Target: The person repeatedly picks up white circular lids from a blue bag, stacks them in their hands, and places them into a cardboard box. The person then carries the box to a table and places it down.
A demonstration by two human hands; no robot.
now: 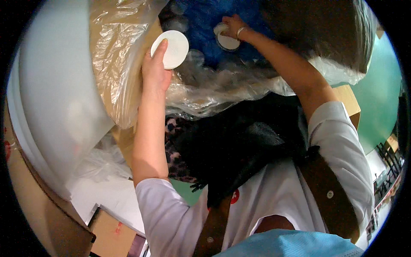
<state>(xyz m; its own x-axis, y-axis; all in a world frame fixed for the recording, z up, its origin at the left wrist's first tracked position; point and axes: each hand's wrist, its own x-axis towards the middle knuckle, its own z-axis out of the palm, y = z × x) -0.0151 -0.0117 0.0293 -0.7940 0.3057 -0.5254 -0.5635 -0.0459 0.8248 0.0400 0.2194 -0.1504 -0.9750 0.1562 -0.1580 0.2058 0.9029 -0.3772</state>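
My left hand (155,70) is closed on a flat white round disc (174,50), with the thumb lying across its face. A second edge shows under that disc, so there may be more than one. Deeper inside a large cardboard box (100,47), my right hand (234,26) has its fingers closed on another white round disc (228,42); a smaller pale round piece beside it is partly covered by the fingers. Clear plastic film (201,96) lines the box and hangs over its near edge. Blue material (252,45) lies in the shadowed inside.
A rolled or curved white sheet (55,85) stands to the left. Smaller cardboard boxes sit at the lower left (112,233) and at the right (349,103). Dark cloth (257,132) hangs between my body and the big box. Shelving (387,167) shows at the far right.
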